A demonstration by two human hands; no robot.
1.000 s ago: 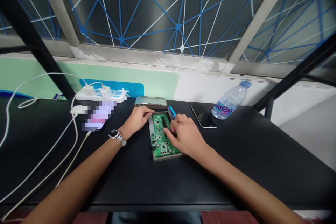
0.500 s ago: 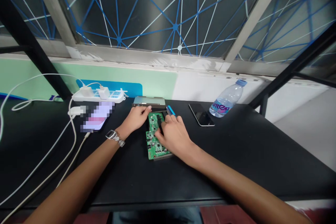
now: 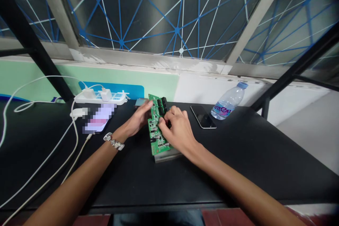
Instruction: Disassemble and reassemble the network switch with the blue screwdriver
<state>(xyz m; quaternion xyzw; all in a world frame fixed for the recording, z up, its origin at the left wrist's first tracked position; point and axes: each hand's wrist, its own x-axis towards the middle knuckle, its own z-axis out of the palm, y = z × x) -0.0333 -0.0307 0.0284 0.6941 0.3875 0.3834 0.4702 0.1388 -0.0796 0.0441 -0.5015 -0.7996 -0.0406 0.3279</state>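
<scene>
Head view is showing two hands, one circuit board and one casing at the centre of the work area. The left hand (image 3: 139, 120) is closing on the board's left edge, and the right hand (image 3: 176, 130) is gripping its right side, its fingertips (image 3: 161, 124) pressing on the component face. Together they are holding the one green circuit board (image 3: 155, 127) tilted up above a grey metal casing (image 3: 166, 157), with its far end rising near a small grey metal part (image 3: 140, 103). Both forearms are reaching inward from the near table edge, and one metal-band wristwatch (image 3: 113, 142) is circling the left wrist. Two phones are lying on the black table (image 3: 169, 197): a pixelated one (image 3: 97, 120) left of the hands and a black smartphone (image 3: 202, 117) right of them. Farther back, one water bottle (image 3: 227, 101) is lying beyond the smartphone, and one white power strip (image 3: 100, 97) is carrying two white plugs, with white cables (image 3: 53, 148) trailing left.
</scene>
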